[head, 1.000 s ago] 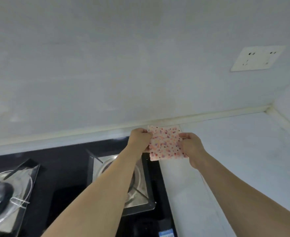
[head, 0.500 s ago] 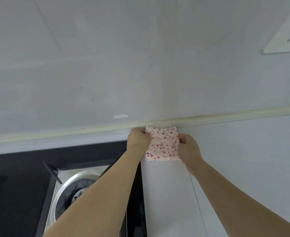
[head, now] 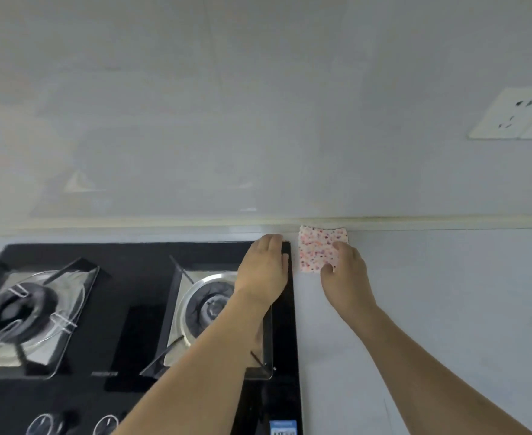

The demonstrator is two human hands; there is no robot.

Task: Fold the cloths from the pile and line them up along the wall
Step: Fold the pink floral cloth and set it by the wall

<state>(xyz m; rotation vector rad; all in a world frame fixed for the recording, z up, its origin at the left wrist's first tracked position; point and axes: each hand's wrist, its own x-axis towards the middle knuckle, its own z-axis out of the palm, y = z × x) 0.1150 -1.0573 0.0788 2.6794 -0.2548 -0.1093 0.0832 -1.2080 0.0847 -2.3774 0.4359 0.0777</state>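
Nearest, at 7 o'clock in the view, two round knobs (head: 76,423) sit on the front edge of the black gas stove (head: 139,324). Both bare arms reach forward over it and over the pale desk (head: 431,309).

Farther in are two burners. One burner (head: 23,312) is at 9 o'clock, and the other burner (head: 208,304) sits just under the left arm.

Next come the hands. The left hand (head: 266,268) is flat with straight fingers over the back right corner of the stove, holding nothing. It is just beside the cloth but not touching it. The right hand (head: 344,268) rests on the near right part of the spotted cloth (head: 316,248). Its fingers bend down onto the cloth, so I cannot tell if they pinch it or only press it.

The cloth is folded into a small square. It lies flat on the desk at about 1 o'clock, with its far edge right at the strip along the wall (head: 258,120). High on the wall at 2 o'clock is a white socket (head: 509,116).

This cloth looks placed. The pile is not in view.

What could go wrong: if the right hand lifts off fast, it may drag the cloth crooked or flip the fold open. The cloth is also very near the stove edge, so a bump from the left hand could push it onto the stove.
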